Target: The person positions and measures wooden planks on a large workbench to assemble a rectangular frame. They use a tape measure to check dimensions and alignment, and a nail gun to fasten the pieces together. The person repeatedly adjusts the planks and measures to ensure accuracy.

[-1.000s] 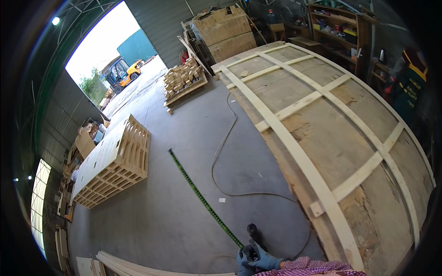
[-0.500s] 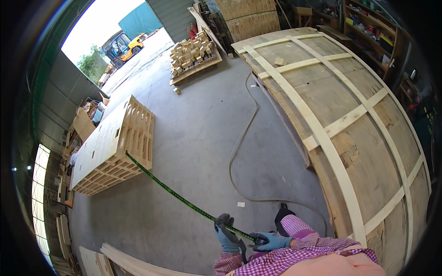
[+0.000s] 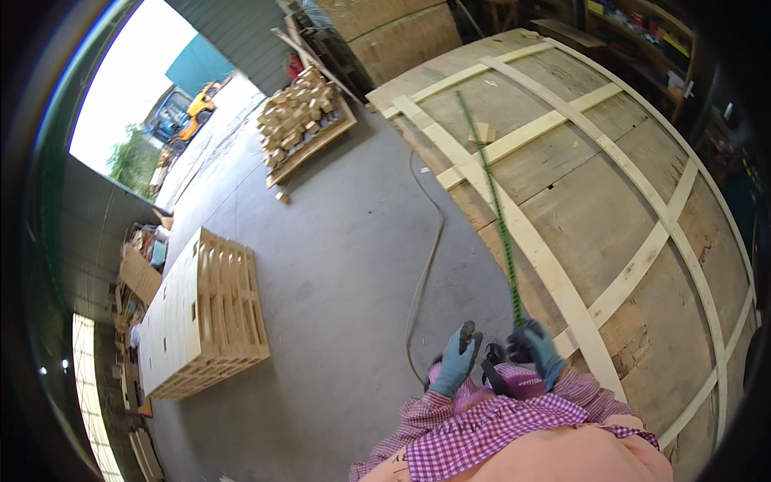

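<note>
Green tape measure blade swung from 10 o'clock to 12, now over the wooden panel. Right hand clenches its near end. Left hand grips a dark tool, unclear which.

a grey concrete floor ran to a bright open doorway, with stacked pallets at left and shelving at right.

Head camera looks steeply down at workshop floor

The right hand covers the near end of the green strap — the wooden panel runs past the right edge.
</note>
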